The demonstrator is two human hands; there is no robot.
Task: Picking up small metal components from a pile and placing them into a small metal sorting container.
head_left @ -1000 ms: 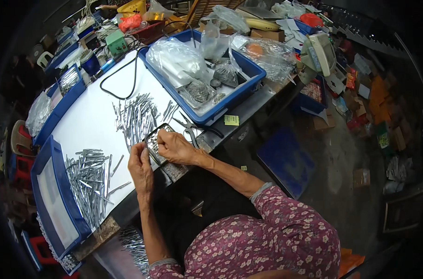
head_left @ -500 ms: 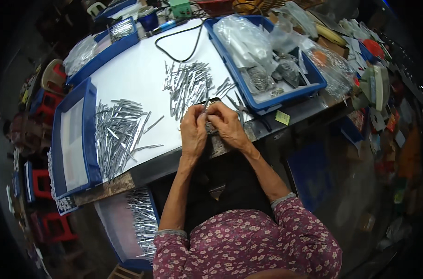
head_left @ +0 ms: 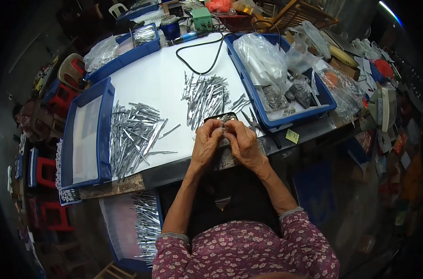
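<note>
My left hand [head_left: 207, 143] and my right hand [head_left: 241, 142] meet at the near edge of a white table [head_left: 151, 83], fingertips pinched together on a small metal piece [head_left: 224, 129]. Just beyond the fingers sits a small dark tray [head_left: 221, 118] with small parts in it. A heap of slim metal pieces [head_left: 204, 95] lies right behind that tray. A second, wider heap of the same pieces [head_left: 132, 135] spreads out to the left of my left hand.
A blue bin [head_left: 274, 69] with plastic bags and small parts stands at the right. A shallow blue tray [head_left: 83, 135] lies at the left, another blue bin [head_left: 144, 35] farther back. A black cable [head_left: 207, 56] loops across the table. More metal pieces fill a tray [head_left: 144, 228] below the table edge.
The view has swung so the table sits more centred. My two hands have come closer together and now pinch the small piece between them.
</note>
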